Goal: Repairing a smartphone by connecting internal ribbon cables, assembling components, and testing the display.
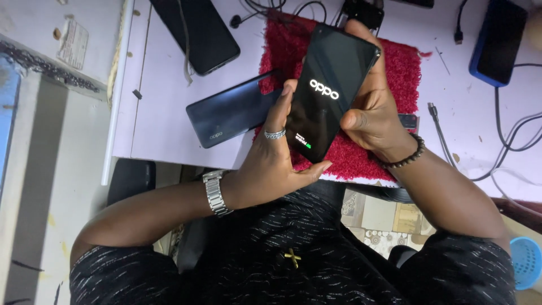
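Black smartphone (329, 93) held up above the red fuzzy mat (403, 73), tilted, screen toward the camera. Screen dark except for a white logo in the middle and a small mark near its lower end: looks like the start-up screen, not yet at any home display.

Left hand (271, 161) closed around the phone's lower left edge, thumb along the near edge, forefinger raised against the left side. Silver ring (275, 134) on one finger, steel watch (215, 192) on the wrist. Right hand (370, 110) gripping the right edge and back, fingertips curled over the top corner, thumb pressed at the right side where the buttons would sit. Dark bead bracelet (403, 157) on that wrist. Both hands firmly shut on the same phone; nothing else held.

On the pale lilac desk (164, 107): a second dark phone (231, 110) lying back up just left of the mat, partly under the raised one; a third black phone (200, 31) farther away at the left; a blue-cased device (499, 39) at the far right; black cables (508, 135) trailing along the right side.

Judged by the screen: powering on begun, phone assembled and lit, so whatever was done to it seems finished enough to test. Left to show: a full boot, a working display beyond the logo. Cannot tell whether the thumb is pressing a button or merely resting.
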